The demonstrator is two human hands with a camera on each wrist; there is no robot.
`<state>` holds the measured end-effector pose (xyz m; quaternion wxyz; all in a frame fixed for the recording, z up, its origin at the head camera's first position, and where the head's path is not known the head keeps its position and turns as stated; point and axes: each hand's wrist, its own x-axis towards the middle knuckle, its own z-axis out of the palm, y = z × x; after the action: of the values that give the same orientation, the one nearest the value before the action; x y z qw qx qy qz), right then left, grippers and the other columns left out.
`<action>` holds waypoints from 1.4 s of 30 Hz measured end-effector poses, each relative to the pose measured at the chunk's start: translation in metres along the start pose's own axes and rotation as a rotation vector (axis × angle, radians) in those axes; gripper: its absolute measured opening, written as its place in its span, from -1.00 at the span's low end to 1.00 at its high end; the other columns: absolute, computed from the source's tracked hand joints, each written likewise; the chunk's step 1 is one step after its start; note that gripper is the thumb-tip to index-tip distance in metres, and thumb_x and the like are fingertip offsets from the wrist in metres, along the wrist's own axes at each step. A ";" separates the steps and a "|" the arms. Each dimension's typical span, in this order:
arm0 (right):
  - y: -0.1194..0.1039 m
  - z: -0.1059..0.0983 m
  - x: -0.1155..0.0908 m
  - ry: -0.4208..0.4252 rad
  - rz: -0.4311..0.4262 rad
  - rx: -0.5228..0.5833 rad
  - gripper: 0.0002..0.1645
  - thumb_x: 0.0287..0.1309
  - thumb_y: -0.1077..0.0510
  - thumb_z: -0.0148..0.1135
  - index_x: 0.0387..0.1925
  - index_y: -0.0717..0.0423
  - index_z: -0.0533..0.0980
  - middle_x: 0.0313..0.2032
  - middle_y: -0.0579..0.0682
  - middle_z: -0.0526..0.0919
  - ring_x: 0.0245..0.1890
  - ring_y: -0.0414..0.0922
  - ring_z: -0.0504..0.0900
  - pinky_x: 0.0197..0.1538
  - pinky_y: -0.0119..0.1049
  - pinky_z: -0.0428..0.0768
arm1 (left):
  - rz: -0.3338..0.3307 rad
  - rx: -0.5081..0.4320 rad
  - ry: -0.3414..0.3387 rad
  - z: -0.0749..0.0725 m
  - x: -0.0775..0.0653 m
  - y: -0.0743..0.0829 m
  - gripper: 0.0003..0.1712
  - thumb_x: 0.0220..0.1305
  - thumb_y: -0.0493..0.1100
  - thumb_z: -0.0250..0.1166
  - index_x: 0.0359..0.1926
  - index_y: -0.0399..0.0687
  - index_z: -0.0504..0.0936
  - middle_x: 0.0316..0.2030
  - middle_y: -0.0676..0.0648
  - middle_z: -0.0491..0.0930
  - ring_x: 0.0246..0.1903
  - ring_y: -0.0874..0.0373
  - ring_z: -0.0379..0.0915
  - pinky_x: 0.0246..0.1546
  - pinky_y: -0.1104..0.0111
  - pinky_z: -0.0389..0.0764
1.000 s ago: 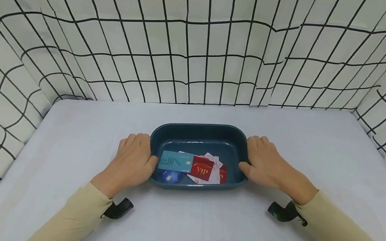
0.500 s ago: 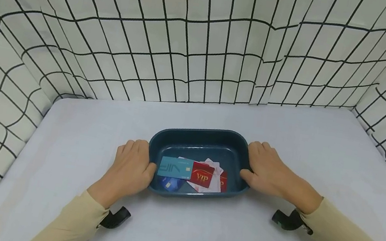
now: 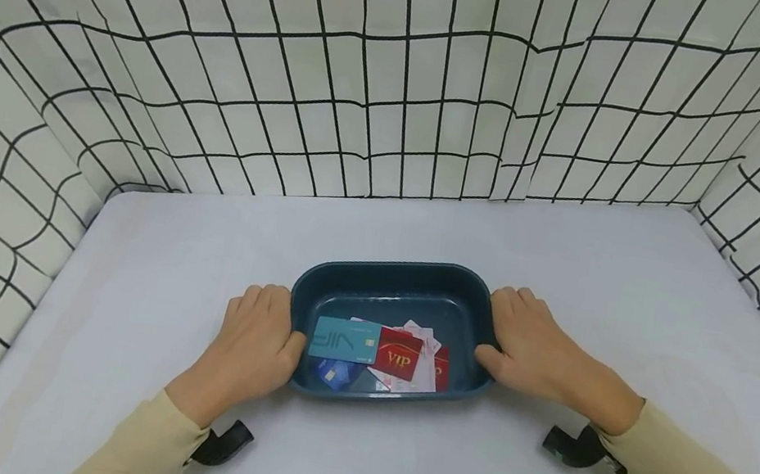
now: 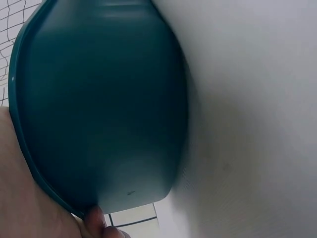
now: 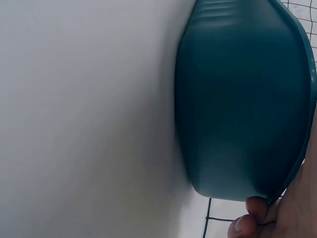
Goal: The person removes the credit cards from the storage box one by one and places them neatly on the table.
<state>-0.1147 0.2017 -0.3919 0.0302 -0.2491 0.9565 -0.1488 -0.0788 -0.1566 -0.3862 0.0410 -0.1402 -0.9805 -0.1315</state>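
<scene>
A dark teal oblong tub (image 3: 385,275) is held between both hands over the white tabletop. My left hand (image 3: 252,337) grips its left end, thumb over the rim and fingers curled under it. On the right end, my right hand (image 3: 530,344) grips the rim the same way. Inside lie a light blue VIP card (image 3: 345,339), a red VIP card (image 3: 399,354), a blue card (image 3: 333,373) and some pink-and-white paper pieces (image 3: 426,360). Another red card (image 3: 441,369) shows partly from under the papers. Each wrist view shows the tub's outer wall (image 4: 104,99) with fingertips beneath the rim.
The white tabletop (image 3: 388,470) spreads around the tub on all sides. Behind it and at both sides stand pale walls with a black grid (image 3: 402,100). A black wrist camera (image 3: 224,443) hangs under the left cuff, and another black camera (image 3: 581,449) under the right.
Both hands have drawn the tub toward the person, lower in the head view. Its contents keep their places inside, and both grips stay the same.
</scene>
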 end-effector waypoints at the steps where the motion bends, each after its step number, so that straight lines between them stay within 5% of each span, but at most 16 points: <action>1: 0.000 0.000 -0.001 0.000 -0.001 -0.004 -0.67 0.09 0.05 0.14 -0.20 0.18 0.36 -0.36 -0.02 0.38 -0.29 -0.08 0.28 -0.21 -0.24 0.22 | 0.001 0.003 0.002 0.001 -0.001 0.000 -0.88 0.21 -0.23 0.09 -0.36 -0.18 0.31 -0.45 -0.07 0.21 -0.38 0.02 0.07 -0.27 0.24 0.06; 19: -0.004 0.000 -0.020 0.014 -0.046 -0.074 -0.68 0.08 0.00 0.16 -0.25 0.10 0.33 -0.39 -0.07 0.30 -0.31 -0.14 0.21 -0.23 -0.27 0.15 | 0.032 0.026 0.037 0.000 -0.018 0.007 -0.86 0.18 -0.23 0.09 -0.40 -0.14 0.28 -0.46 -0.05 0.18 -0.39 0.05 0.05 -0.27 0.26 0.07; 36: -0.003 -0.002 -0.017 0.001 0.005 -0.051 -0.60 0.21 -0.14 0.24 -0.16 0.06 0.40 -0.37 -0.09 0.37 -0.26 -0.14 0.28 -0.21 -0.24 0.21 | 0.013 0.077 0.050 -0.005 -0.015 0.007 -0.82 0.16 -0.16 0.16 -0.38 -0.18 0.36 -0.48 -0.06 0.24 -0.36 0.00 0.12 -0.25 0.23 0.15; 42: -0.003 -0.001 -0.014 0.024 -0.007 -0.022 -0.68 0.18 -0.05 0.20 -0.21 0.07 0.38 -0.38 -0.08 0.35 -0.29 -0.14 0.27 -0.24 -0.27 0.20 | -0.013 0.070 0.027 -0.009 -0.011 0.007 -0.81 0.18 -0.15 0.19 -0.37 -0.19 0.40 -0.47 -0.07 0.28 -0.33 -0.02 0.16 -0.23 0.21 0.18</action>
<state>-0.1011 0.2065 -0.3905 0.0155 -0.2508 0.9576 -0.1412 -0.0663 -0.1550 -0.3774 0.0581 -0.1305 -0.9848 -0.0990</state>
